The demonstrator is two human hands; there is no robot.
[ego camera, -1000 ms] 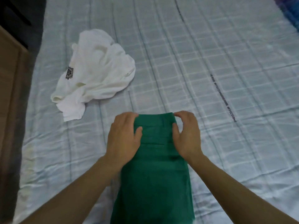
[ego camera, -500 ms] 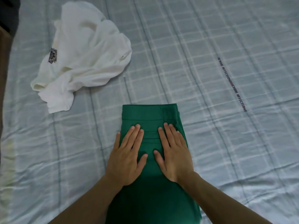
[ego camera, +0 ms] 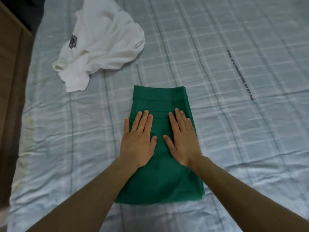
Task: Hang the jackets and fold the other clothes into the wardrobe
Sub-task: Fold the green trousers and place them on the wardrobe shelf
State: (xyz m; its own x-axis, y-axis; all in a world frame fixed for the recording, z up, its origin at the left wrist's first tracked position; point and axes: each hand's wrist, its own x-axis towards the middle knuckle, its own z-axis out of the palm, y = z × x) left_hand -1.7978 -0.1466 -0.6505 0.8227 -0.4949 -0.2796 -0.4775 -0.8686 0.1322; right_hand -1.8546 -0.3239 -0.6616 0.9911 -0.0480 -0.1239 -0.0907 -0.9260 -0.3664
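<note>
We press both palms flat on a folded green garment that lies on the bed near its closer edge; the left hand and the right hand rest side by side on its middle, fingers straight and lightly spread, gripping nothing. The garment is a smooth, matte woven cloth folded into a long rectangle, slightly wider at the near end; its long axis runs away from us up the bed, with the seamed waistband end pointing to the far side and a stack of folded layers showing along its right edge. It rests on a pale blue-grey checked sheet, thin and finely creased, with a short line of dark printed lettering to the right. Up and to the left, well apart from the green piece, a white garment lies crumpled in soft folds, a small dark printed patch on its left part; a brown wooden panel stands along the left edge of the bed.
</note>
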